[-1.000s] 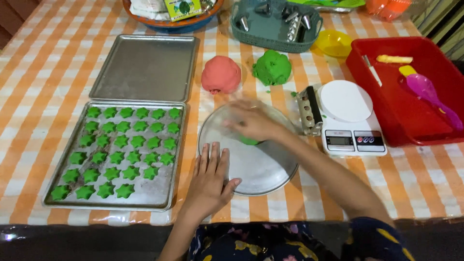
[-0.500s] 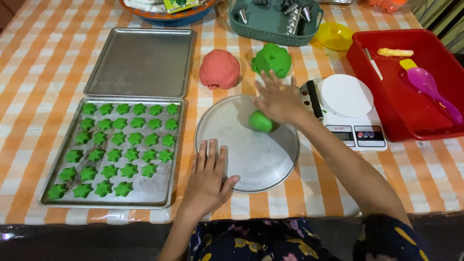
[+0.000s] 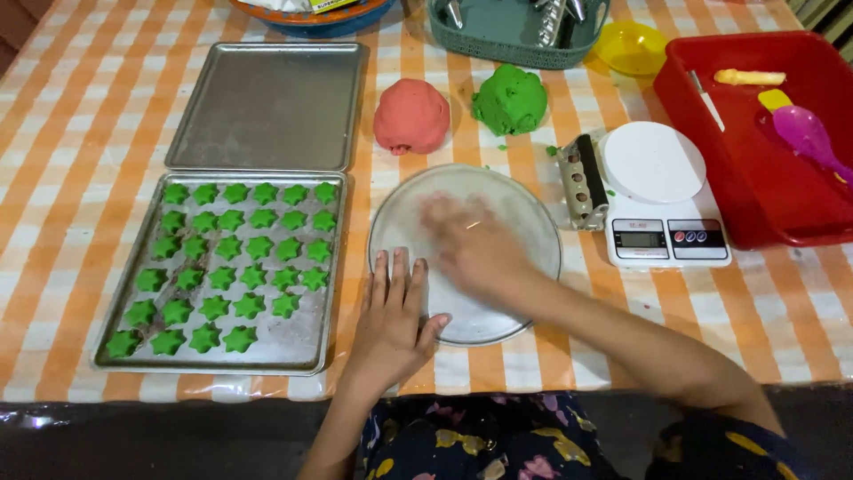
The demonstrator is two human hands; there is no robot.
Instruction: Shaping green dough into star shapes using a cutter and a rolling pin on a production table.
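My left hand (image 3: 395,307) lies flat, fingers together, on the near left rim of a round metal plate (image 3: 524,222). My right hand (image 3: 466,244) is a blur over the middle of the plate, palm down; what is under it is hidden. Left of the plate, a baking tray (image 3: 306,342) holds several rows of small green star-shaped dough pieces (image 3: 240,249). Behind the plate sit a pink dough ball (image 3: 410,116) and a green dough ball (image 3: 509,100).
An empty baking tray (image 3: 267,107) lies at the back left. Right of the plate stand a metal cutter block (image 3: 582,169) and a white kitchen scale (image 3: 657,191), then a red bin (image 3: 755,178) with a purple spoon (image 3: 804,133). A teal basket (image 3: 515,31) and a yellow bowl (image 3: 631,46) sit at the back.
My right hand moved from the plate's far right, where a small green dough ball showed under it, back toward the plate's middle; the ball is now hidden. The left hand stayed put.
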